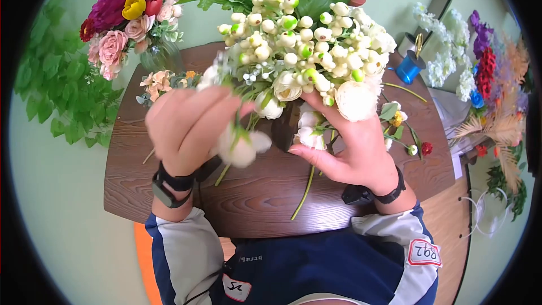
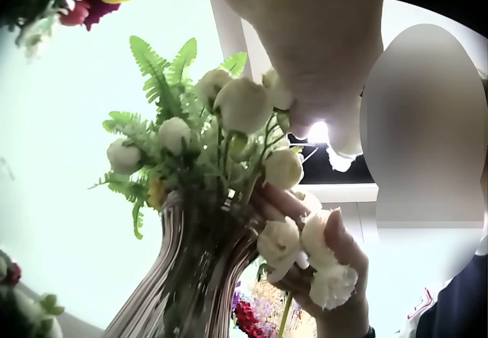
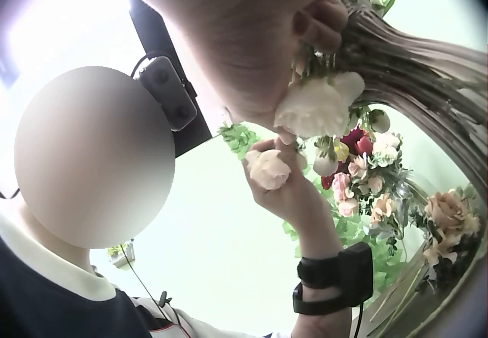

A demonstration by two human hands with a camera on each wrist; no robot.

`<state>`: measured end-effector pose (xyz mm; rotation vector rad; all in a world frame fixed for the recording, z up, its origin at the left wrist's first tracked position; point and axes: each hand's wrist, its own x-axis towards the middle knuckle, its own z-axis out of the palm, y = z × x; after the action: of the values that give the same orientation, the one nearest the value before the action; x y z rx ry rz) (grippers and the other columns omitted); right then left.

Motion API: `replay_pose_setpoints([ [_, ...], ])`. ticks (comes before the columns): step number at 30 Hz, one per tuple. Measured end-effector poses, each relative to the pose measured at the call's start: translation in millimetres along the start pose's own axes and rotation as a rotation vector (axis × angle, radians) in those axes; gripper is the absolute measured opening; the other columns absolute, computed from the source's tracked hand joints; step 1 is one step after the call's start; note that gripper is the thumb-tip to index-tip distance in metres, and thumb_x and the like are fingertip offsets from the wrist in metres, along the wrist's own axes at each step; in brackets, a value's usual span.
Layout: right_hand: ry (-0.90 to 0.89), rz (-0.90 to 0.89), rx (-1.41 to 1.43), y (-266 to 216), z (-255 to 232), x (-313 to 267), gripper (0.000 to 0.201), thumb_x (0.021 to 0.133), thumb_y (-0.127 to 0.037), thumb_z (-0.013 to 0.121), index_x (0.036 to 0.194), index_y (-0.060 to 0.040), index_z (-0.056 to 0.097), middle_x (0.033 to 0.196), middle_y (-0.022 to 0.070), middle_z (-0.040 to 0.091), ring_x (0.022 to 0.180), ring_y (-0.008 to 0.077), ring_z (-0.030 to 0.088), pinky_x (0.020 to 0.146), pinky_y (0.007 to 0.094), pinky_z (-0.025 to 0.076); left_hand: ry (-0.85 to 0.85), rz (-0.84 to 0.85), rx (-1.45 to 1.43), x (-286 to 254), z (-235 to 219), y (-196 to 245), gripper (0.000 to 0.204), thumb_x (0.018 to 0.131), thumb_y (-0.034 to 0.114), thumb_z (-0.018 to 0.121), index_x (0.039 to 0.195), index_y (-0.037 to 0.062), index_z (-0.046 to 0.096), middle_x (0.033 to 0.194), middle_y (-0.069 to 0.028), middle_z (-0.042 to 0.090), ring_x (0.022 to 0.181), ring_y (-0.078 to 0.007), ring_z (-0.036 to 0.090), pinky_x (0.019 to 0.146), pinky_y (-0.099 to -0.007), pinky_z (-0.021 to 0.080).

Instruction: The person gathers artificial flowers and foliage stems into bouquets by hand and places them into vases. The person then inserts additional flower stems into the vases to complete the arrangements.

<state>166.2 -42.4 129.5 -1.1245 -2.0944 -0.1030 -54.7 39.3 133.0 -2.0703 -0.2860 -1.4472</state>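
A big bouquet (image 1: 305,39) of white blooms, pale berries and fern fronds stands in a ribbed glass vase (image 2: 191,277) on the brown wooden table (image 1: 259,192). My left hand (image 1: 226,118) is at the bouquet's lower left and pinches the stem of a white flower (image 1: 243,148). That same left hand (image 3: 282,178) shows with its bloom (image 3: 268,169) in the right wrist view. My right hand (image 1: 307,127) grips a small cluster of white flowers (image 2: 305,250) against the vase's neck. The bouquet hides the vase in the head view.
A pink and purple bouquet (image 1: 127,17) in a glass vase stands back left, with peach blooms (image 1: 161,82) beside it. A blue cup (image 1: 409,68) and loose stems (image 1: 401,124) lie on the right. Colourful flowers (image 1: 485,73) and green foliage (image 1: 51,90) flank the table.
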Motion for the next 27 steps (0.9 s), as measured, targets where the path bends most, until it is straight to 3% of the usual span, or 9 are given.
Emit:
replay_pose_setpoints([
  [6,-0.010,0.014,-0.019,-3.7,-1.0,-0.6,0.063,0.065,-0.028,0.076,0.118,-0.0020,0.054,0.121,0.0198,0.051,0.115,0.0373,0.046,0.098,0.0415,0.034,-0.056,-0.253,-0.069,-6.8,27.1,7.1,0.052,0.068,0.004,0.069,0.118,-0.0004,0.056,0.096,-0.0108,0.057,0.075,-0.0213,0.057,0.061,-0.0276,0.047],
  [8,-0.008,0.021,-0.015,-4.0,-2.2,-1.0,0.063,0.064,-0.027,0.076,0.117,-0.0017,0.054,0.121,0.0198,0.051,0.114,0.0372,0.046,0.098,0.0415,0.034,-0.192,-0.448,-0.140,-2.7,27.2,18.5,0.076,0.068,0.006,0.070,0.133,-0.0066,0.034,0.112,-0.0170,0.045,0.097,-0.0260,0.050,0.076,-0.0314,0.045],
  [9,-0.007,0.023,-0.027,-3.9,-3.2,-0.5,0.062,0.064,-0.027,0.076,0.116,-0.0014,0.055,0.120,0.0199,0.051,0.114,0.0370,0.047,0.097,0.0412,0.034,-0.193,-0.449,-0.144,0.8,27.4,26.0,0.076,0.068,0.006,0.070,0.133,-0.0066,0.034,0.112,-0.0170,0.045,0.097,-0.0260,0.050,0.076,-0.0314,0.045],
  [13,0.026,0.014,-0.007,-5.6,-4.2,-0.7,0.060,0.063,-0.026,0.077,0.113,-0.0004,0.057,0.119,0.0204,0.052,0.113,0.0367,0.048,0.097,0.0407,0.035,-0.176,-0.518,-0.020,-3.4,28.0,36.7,0.107,0.062,0.025,0.077,0.138,-0.0088,0.010,0.121,-0.0220,0.031,0.112,-0.0336,0.033,0.095,-0.0393,0.028],
  [15,0.032,0.019,-0.012,-7.8,-4.3,-0.6,0.059,0.063,-0.026,0.078,0.112,0.0001,0.058,0.116,0.0203,0.054,0.111,0.0364,0.049,0.095,0.0399,0.036,-0.168,-0.530,0.155,-3.3,28.6,40.3,0.106,0.063,0.026,0.076,0.138,-0.0091,0.010,0.119,-0.0203,0.032,0.110,-0.0333,0.034,0.093,-0.0389,0.029],
  [17,0.041,0.026,-0.023,-7.4,-4.8,-0.8,0.057,0.063,-0.025,0.078,0.110,0.0007,0.058,0.113,0.0203,0.056,0.109,0.0362,0.051,0.094,0.0391,0.037,-0.122,-0.554,0.097,-6.8,22.6,44.4,0.084,0.066,0.020,0.070,0.132,-0.0075,0.025,0.117,-0.0196,0.032,0.104,-0.0308,0.038,0.087,-0.0387,0.034],
  [19,0.139,-0.016,0.015,-5.0,-4.4,-1.1,0.050,0.071,-0.031,0.072,0.111,-0.0041,0.059,0.074,0.0101,0.063,0.060,0.0265,0.062,0.058,0.0321,0.050,0.235,-0.176,-0.015,-25.8,23.5,39.1,0.044,0.065,0.011,0.062,0.105,-0.0021,0.050,0.103,-0.0160,0.043,0.086,-0.0286,0.044,0.071,-0.0341,0.038],
  [22,0.104,-0.006,0.031,-6.6,-4.4,-0.7,0.050,0.071,-0.031,0.072,0.111,-0.0037,0.059,0.073,0.0102,0.063,0.059,0.0265,0.061,0.057,0.0323,0.050,0.016,-0.078,-0.285,-34.3,19.1,35.4,0.022,0.064,0.007,0.055,0.085,0.0052,0.053,0.093,-0.0108,0.049,0.077,-0.0264,0.047,0.065,-0.0347,0.041],
  [27,0.041,-0.010,-0.013,-9.4,-10.0,-1.8,0.051,0.071,-0.030,0.072,0.112,-0.0036,0.058,0.069,0.0095,0.061,0.056,0.0262,0.060,0.053,0.0326,0.048,0.106,-0.108,-0.197,-34.6,36.8,37.9,0.019,0.066,0.007,0.055,0.085,0.0049,0.056,0.091,-0.0089,0.053,0.076,-0.0248,0.049,0.067,-0.0356,0.044],
])
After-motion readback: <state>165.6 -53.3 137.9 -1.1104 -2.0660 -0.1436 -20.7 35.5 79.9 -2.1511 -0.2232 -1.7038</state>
